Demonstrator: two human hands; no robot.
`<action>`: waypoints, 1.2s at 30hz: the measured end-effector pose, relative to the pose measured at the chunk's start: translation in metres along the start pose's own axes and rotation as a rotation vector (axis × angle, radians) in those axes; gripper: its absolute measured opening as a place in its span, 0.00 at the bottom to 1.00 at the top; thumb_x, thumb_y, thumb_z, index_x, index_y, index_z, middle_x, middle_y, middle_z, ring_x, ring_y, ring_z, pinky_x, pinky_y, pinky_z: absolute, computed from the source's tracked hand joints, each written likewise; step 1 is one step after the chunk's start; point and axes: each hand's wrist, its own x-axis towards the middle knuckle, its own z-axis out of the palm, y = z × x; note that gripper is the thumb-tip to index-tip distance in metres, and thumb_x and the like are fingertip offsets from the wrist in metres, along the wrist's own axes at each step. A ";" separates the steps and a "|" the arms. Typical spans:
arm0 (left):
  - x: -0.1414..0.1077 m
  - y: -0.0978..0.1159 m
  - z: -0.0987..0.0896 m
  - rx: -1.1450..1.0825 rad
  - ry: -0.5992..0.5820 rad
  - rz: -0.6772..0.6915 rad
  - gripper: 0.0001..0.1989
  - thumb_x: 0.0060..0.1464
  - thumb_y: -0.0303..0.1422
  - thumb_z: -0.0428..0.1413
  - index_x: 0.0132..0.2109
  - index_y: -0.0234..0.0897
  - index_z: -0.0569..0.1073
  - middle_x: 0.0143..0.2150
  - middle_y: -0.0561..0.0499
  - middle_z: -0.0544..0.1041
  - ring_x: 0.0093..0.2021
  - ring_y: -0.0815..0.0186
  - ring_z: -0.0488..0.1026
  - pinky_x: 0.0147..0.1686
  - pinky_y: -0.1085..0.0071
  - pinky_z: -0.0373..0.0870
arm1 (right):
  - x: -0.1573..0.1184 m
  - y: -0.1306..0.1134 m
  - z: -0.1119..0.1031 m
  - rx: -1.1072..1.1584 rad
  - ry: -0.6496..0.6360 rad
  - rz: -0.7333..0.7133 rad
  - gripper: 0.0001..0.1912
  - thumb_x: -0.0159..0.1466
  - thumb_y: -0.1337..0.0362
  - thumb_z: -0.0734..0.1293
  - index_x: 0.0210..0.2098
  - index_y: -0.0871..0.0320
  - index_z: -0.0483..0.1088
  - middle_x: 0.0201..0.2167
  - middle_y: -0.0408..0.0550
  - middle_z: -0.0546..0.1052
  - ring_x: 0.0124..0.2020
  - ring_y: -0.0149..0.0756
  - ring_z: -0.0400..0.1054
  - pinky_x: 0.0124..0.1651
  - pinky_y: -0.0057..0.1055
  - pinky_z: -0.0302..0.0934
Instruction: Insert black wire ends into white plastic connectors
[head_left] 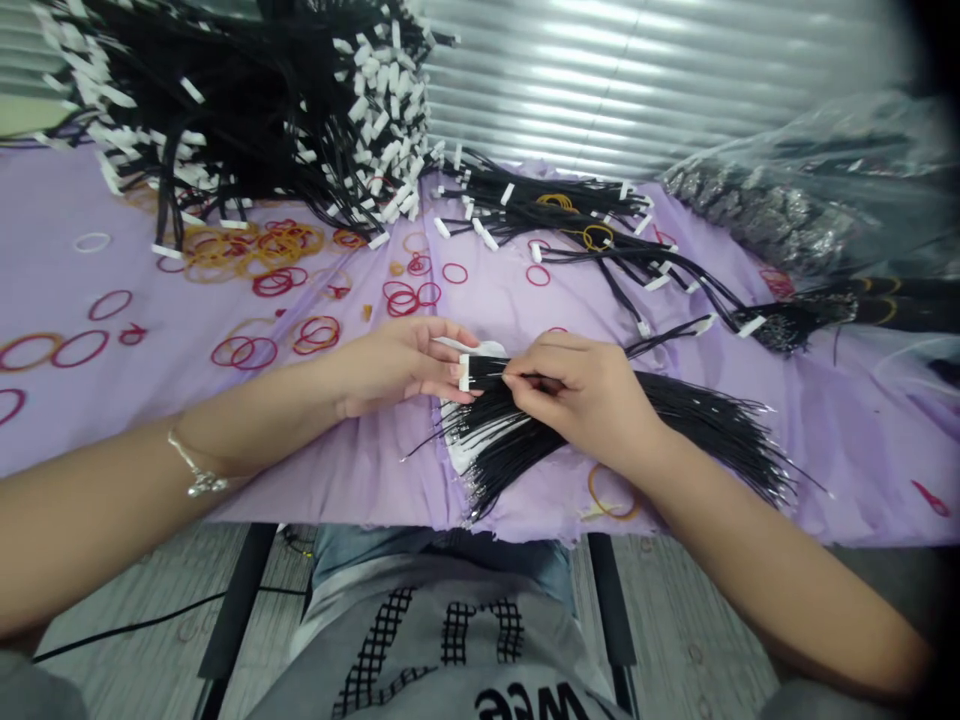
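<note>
Purple cloth (300,490) covers the work surface before you, with slatted blinds (600,70) behind its far edge. Your left hand (401,365) grips a small white connector (464,373) between thumb and fingers, above the near middle of the cloth. Short black leads (487,371) run from the connector toward your right hand (589,395), whose thumb and forefinger are closed in a pinch on a thin black wire (513,376) just beside it. Your fingers hide where that wire's tip sits.

Under and around your right hand lies a fanned bundle of black wires (705,425) with bare, shiny ends, and some white wires (484,438) show at its left. An orange rubber band (591,490) lies near your right wrist, and a bracelet (201,475) hangs on your left one.

Farther out, finished-looking black cables (555,212) with white connectors lie beyond your hands, two yellow bands among them. To their left rises a much larger cable pile (240,110), with a heap of yellow and red rubber bands (255,250) at its near edge. More red and orange rings are scattered over the cloth to your left. At the far right, clear plastic (787,190) covers a mass of silvery-tipped pieces.
</note>
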 end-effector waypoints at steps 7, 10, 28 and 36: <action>-0.002 0.001 -0.002 -0.058 -0.033 -0.004 0.14 0.48 0.17 0.57 0.42 0.31 0.69 0.33 0.47 0.78 0.33 0.66 0.78 0.40 0.69 0.74 | 0.000 -0.005 0.000 0.030 0.026 0.012 0.06 0.58 0.72 0.63 0.28 0.59 0.71 0.23 0.43 0.70 0.25 0.27 0.62 0.29 0.25 0.57; -0.001 -0.001 -0.005 -0.102 -0.061 0.010 0.13 0.47 0.17 0.58 0.41 0.31 0.69 0.34 0.48 0.78 0.33 0.67 0.78 0.40 0.71 0.74 | 0.000 -0.005 0.002 0.042 0.048 0.045 0.06 0.59 0.71 0.63 0.29 0.59 0.71 0.23 0.43 0.70 0.25 0.27 0.62 0.29 0.26 0.57; -0.003 0.001 -0.003 -0.294 -0.011 -0.037 0.13 0.46 0.12 0.53 0.37 0.30 0.66 0.31 0.48 0.75 0.33 0.68 0.77 0.42 0.71 0.73 | 0.000 -0.001 0.009 0.117 0.097 0.113 0.05 0.60 0.68 0.65 0.30 0.58 0.73 0.25 0.45 0.75 0.27 0.31 0.67 0.32 0.30 0.61; -0.003 0.001 -0.003 -0.248 0.002 -0.048 0.11 0.49 0.13 0.51 0.35 0.31 0.66 0.31 0.50 0.75 0.33 0.70 0.77 0.43 0.71 0.72 | -0.001 0.003 0.008 0.166 0.092 0.144 0.05 0.59 0.66 0.66 0.30 0.58 0.75 0.28 0.48 0.76 0.29 0.32 0.68 0.33 0.31 0.62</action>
